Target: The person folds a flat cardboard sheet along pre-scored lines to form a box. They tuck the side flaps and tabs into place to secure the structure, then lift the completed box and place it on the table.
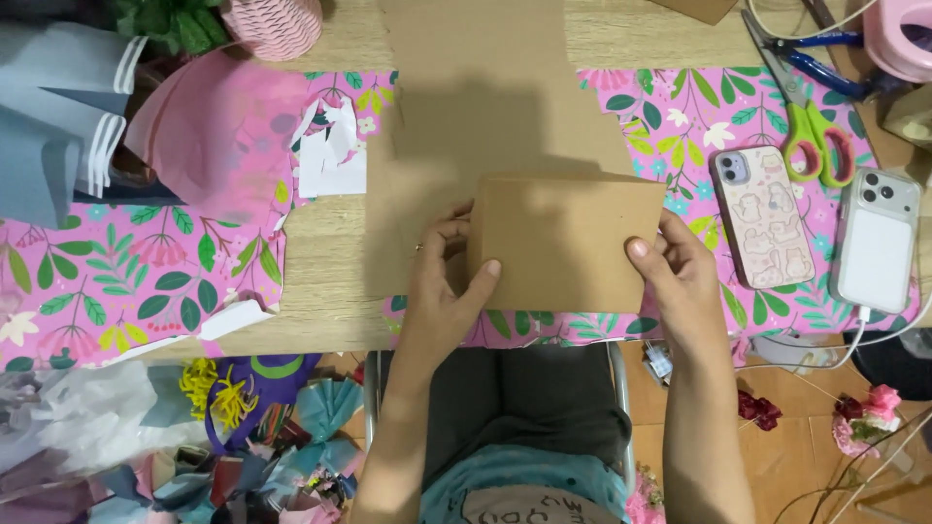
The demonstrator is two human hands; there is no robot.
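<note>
Nearest, paper scraps [243, 437] litter the floor at left. Above the lap, the left hand [442, 286] and right hand [680, 281] pinch a folded brown card [563, 243] by its side edges, thumbs on top. Right of it lie two phones [767, 218]. Farther off, green-handled scissors [811, 126] rest on floral paper [670, 116] covering the wooden table [330, 262].

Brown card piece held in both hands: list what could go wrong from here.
The brown card piece is pinched only at its side edges by the left hand and right hand, so it may bend or slip. The scissors and two phones lie close to the right hand and could be knocked.
</note>
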